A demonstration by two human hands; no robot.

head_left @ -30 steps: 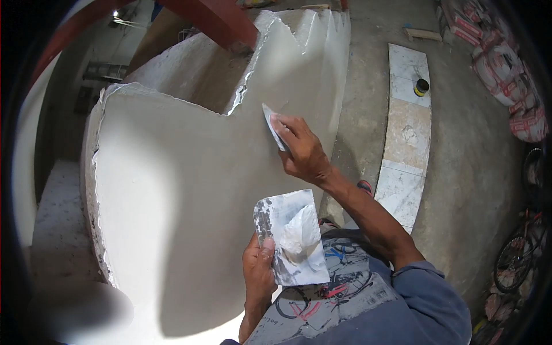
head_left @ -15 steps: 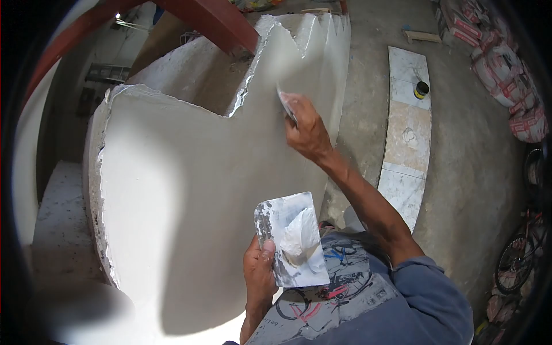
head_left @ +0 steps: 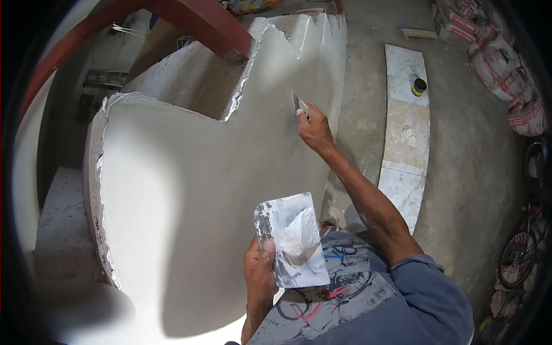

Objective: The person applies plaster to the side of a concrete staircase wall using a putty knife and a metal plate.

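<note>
stair wall point(head_left: 190, 190): I am watching it fill the left of the view, skimmed white, with a stepped top edge.
plastering plate point(head_left: 287, 270): my left hand point(head_left: 259, 276) is gripping its lower corner with the thumb clamped on top. It is carrying a plaster mound point(head_left: 299, 233) low near my lap.
putty knife point(head_left: 297, 103): my right hand point(head_left: 313, 129) is pinching it with fingers closed together. The blade is pointing up against the wall, well above the plate.
</note>
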